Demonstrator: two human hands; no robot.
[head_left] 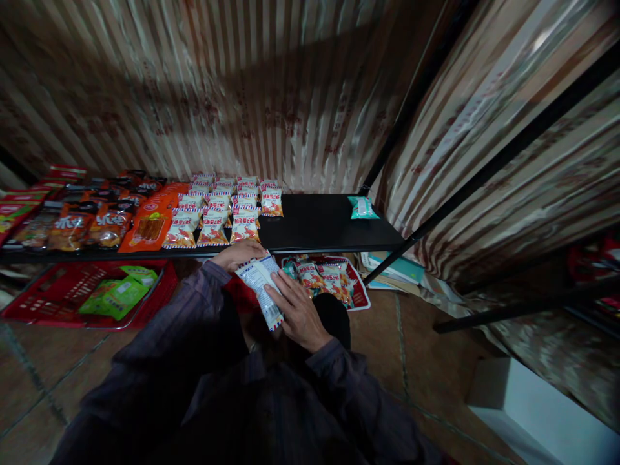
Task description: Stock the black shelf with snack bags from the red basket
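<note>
A snack bag (263, 284), white-blue back side up with printed text, is held between my two hands in front of the shelf's edge. My left hand (241, 254) is closed at the bag's upper left end, its fingertips partly hidden. Across the bag's right side lie the fingers of my right hand (301, 314), the thumb out of sight beneath. Just beyond, rows of white and orange snack bags (245, 226) lie on the black shelf (320, 226). Under the shelf, right of my hands, a red and white basket (359, 298) holds more bags of that kind.
Orange packets (151, 223) and dark-topped snack bags (72, 226) fill the shelf's left end. A teal packet (363, 207) lies at its right. Below left stands a red basket (43, 294) with green packets (116, 294). Black poles (465, 174) slant on the right, above a white box (542, 400).
</note>
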